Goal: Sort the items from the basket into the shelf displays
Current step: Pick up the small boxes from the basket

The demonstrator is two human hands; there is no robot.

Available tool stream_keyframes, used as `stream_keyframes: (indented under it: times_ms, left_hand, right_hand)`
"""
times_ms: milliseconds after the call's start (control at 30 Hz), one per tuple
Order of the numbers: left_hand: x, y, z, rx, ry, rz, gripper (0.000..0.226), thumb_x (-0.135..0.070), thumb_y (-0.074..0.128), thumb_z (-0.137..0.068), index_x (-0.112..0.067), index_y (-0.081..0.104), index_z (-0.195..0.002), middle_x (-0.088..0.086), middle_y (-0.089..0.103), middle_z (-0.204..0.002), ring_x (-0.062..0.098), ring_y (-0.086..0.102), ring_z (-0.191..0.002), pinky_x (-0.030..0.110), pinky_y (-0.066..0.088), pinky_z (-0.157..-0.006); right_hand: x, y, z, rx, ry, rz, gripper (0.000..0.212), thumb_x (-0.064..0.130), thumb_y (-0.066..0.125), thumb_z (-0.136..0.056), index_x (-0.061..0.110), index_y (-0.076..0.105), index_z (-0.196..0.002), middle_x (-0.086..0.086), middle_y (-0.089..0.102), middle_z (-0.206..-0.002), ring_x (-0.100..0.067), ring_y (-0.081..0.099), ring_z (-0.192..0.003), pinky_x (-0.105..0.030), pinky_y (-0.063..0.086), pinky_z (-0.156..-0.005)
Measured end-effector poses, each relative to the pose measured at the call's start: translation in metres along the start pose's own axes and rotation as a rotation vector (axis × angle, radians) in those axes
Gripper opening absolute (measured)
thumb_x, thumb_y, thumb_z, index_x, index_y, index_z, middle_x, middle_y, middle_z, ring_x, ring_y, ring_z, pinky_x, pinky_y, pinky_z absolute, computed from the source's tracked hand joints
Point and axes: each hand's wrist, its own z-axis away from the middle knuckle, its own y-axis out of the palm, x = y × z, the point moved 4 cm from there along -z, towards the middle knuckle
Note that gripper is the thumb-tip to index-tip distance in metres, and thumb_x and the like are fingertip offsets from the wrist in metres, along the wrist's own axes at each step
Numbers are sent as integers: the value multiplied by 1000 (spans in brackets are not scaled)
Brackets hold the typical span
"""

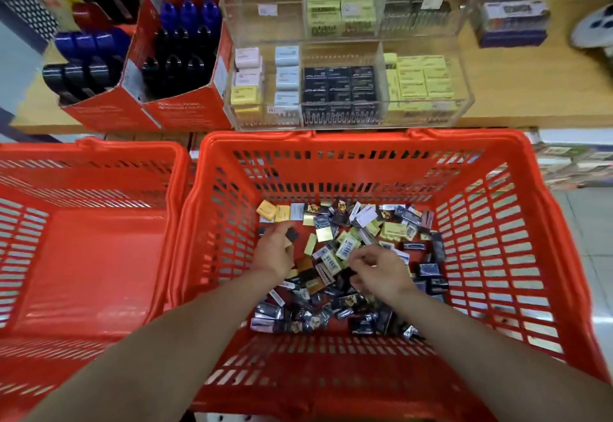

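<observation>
A red plastic basket [491,222] stands in front of me with a heap of small boxes [371,232] on its floor: black, pale yellow, white and gold ones. Both my hands are down inside it. My left hand [273,249] holds small black boxes [292,234] between thumb and fingers at the left of the heap. My right hand [378,269] hovers over the middle with fingers curled, pinching at a small dark box; what it holds is hard to make out. Clear acrylic display bins [428,116] on the wooden shelf beyond hold matching sorted boxes.
A second red basket [83,255] with nothing in it stands to the left. Red cardboard display boxes [185,109] with blue, black and red items sit at the shelf's left. The upper acrylic row has one bare compartment [265,7]. Packaged goods [512,22] lie at the right.
</observation>
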Motion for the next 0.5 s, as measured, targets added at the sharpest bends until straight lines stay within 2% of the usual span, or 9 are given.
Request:
stream_keyframes:
  times_ms: [100, 200, 233, 300, 400, 433, 500]
  left_hand:
    - [-17, -2, 26, 86, 36, 229, 55, -15, 65, -95, -25, 39, -143, 2, 63, -121, 22, 60, -110, 25, 45, -84]
    - [-34, 6, 51, 193, 184, 255, 47, -25, 78, -84, -22, 51, -122, -1, 66, -107, 19, 63, -101, 32, 51, -85]
    - [-32, 7, 54, 209, 185, 250, 53, -28, 83, -79, -22, 51, -122, -3, 65, -108, 17, 62, -103, 34, 51, -89]
    - [-20, 3, 50, 201, 129, 217, 67, -30, 88, -72, -24, 49, -126, -9, 60, -114, 14, 56, -112, 33, 48, -97]
    - [3, 0, 38, 177, 87, -56, 75, -30, 87, -73, -18, 46, -135, -1, 52, -126, 19, 44, -124, 29, 40, -99]
    - [6, 4, 35, 201, 119, -132, 76, -32, 85, -75, -17, 44, -138, 2, 50, -132, 21, 40, -127, 29, 37, -100]
    - [5, 16, 32, 219, 174, -225, 74, -36, 80, -79, -19, 42, -140, 3, 50, -138, 21, 37, -129, 33, 36, -105]
  right_hand:
    - [20, 11, 8, 149, 102, -346, 19, 29, 65, -94, 13, 66, -104, -7, 73, -95, -18, 75, -79, -32, 61, -69]
    - [33, 28, 22, 275, 134, -371, 24, 23, 64, -94, 12, 66, -115, -10, 65, -123, -26, 70, -99, -32, 61, -68]
    - [34, 29, 24, 256, 112, -324, 23, 18, 61, -96, 12, 66, -118, -9, 59, -132, -26, 67, -103, -33, 61, -70]
    - [32, 22, 25, 153, 91, -286, 16, 13, 56, -99, 14, 68, -110, -7, 51, -141, -22, 66, -95, -36, 62, -73]
    - [21, 4, 26, 39, 145, -261, 17, 18, 54, -100, 17, 66, -112, -4, 37, -152, -17, 59, -77, -36, 62, -70]
    - [16, 1, 26, 34, 162, -259, 19, 20, 53, -100, 18, 66, -115, -2, 34, -153, -17, 57, -79, -37, 62, -70]
    - [4, -4, 26, 39, 189, -290, 24, 22, 53, -101, 16, 64, -121, -2, 34, -153, -19, 55, -94, -41, 62, -73]
